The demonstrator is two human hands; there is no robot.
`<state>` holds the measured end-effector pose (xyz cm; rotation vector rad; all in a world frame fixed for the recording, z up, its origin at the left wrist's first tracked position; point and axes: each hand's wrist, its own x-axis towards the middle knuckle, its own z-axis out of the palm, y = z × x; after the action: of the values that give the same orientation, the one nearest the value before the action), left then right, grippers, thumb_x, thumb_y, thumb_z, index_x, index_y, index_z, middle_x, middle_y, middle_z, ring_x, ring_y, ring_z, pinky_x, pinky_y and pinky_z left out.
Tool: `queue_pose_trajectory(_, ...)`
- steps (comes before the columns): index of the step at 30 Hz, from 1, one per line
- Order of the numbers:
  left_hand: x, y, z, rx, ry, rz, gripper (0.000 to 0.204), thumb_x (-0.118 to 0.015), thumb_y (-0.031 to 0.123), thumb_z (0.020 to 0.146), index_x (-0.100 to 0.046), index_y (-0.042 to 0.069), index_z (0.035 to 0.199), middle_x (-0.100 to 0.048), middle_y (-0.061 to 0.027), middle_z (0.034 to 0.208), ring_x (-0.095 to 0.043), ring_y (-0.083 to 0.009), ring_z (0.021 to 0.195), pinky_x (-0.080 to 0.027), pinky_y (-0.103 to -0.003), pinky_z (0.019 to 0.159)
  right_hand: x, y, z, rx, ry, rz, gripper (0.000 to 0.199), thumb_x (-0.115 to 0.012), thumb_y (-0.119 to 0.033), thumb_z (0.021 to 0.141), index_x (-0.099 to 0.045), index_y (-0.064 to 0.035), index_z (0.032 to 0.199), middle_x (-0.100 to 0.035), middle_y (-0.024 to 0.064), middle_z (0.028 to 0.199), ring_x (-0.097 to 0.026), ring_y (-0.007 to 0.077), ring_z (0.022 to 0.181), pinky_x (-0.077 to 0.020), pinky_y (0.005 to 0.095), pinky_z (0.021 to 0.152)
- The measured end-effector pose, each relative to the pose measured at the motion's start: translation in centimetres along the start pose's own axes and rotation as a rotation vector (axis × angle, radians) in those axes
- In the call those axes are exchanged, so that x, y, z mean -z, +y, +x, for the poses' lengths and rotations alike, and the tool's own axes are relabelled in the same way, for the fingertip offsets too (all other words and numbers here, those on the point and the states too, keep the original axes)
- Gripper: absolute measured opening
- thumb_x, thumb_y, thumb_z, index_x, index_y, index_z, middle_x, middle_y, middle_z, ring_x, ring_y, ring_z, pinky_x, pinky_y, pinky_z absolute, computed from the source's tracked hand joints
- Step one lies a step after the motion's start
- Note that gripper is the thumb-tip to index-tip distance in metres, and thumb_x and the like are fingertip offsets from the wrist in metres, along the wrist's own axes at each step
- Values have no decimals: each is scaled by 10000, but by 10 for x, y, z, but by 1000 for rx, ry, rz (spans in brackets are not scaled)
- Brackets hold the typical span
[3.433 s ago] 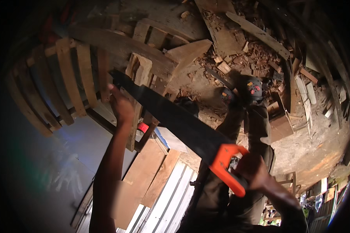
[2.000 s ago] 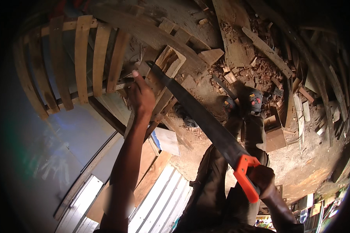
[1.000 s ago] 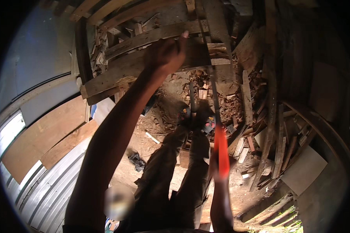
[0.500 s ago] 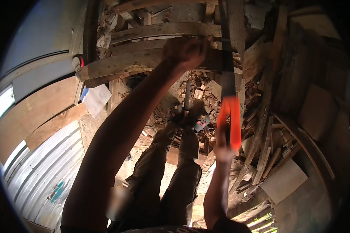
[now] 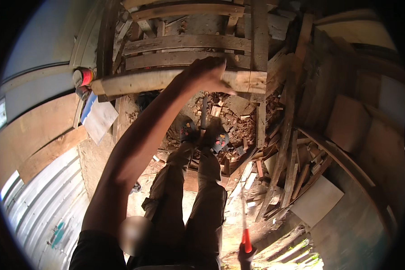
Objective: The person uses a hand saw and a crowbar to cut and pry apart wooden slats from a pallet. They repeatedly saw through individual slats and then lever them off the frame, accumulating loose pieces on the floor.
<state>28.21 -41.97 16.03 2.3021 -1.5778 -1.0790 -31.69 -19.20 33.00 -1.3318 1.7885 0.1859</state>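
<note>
A long wooden beam (image 5: 144, 83) lies across the front of a wooden bench-like frame. My left hand (image 5: 208, 75) grips it right of its middle, fingers over the top and thumb at the near edge. To the right of that hand, a thin dark line crosses the beam close to its right end. Down at the lower right, my right hand (image 5: 246, 254) is closed around the orange-red handle of a handsaw (image 5: 247, 239). The saw's thin blade points up and away from me, apart from the beam; glare and blur make its tip hard to see.
Wood chips and offcuts (image 5: 216, 111) cover the ground around my feet. Loose planks (image 5: 281, 157) lean and lie in a heap on the right, beside a pale board (image 5: 317, 201). A red-labelled can (image 5: 83, 77) is at the beam's left end. Corrugated metal (image 5: 45, 207) stands at left.
My right hand has drawn the saw away from the beam, down toward my right side. My left hand still holds the beam, its thumb now spread lower. The whole view has shifted slightly.
</note>
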Motion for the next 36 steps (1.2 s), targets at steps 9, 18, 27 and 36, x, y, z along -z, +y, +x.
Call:
queue_pose_trajectory(9,38,6,-41,8,325,126,677,-777,255,788,-385,-75,1229,-672,-209,812,-701,-369,731,-587,-415,620,-67,-10,55,16,65,518,337,-661,-118,911,-467,-92,636,-465,-23,523,-444,86,444,-335,262,438)
queue_pose_trajectory(18,82,-15,-89,60,530,30,600,-791,119,709,-465,-48,1184,-577,-268,1151,-600,-420,1072,-505,-490,883,-121,-147,57,514,-166,-28,260,-689,-159,883,-558,-36,695,-553,147,570,-591,342,485,-440,401,449)
queue_pose_trajectory(27,141,-30,-179,-78,819,-146,516,-771,72,670,-535,-14,1121,-605,-226,1024,-628,-388,946,-524,-457,824,-167,-246,148,961,-300,236,598,-611,-584,875,-592,8,951,-588,167,685,-646,315,618,-466,399,542)
queue_pose_trajectory(36,199,-22,-312,93,1101,-578,506,-672,106,817,-540,-94,1263,-648,-174,1137,-622,-238,1085,-489,-364,942,-249,-410,262,1348,39,-158,438,-729,-424,839,-594,-23,954,-600,159,820,-623,357,750,-519,441,669)
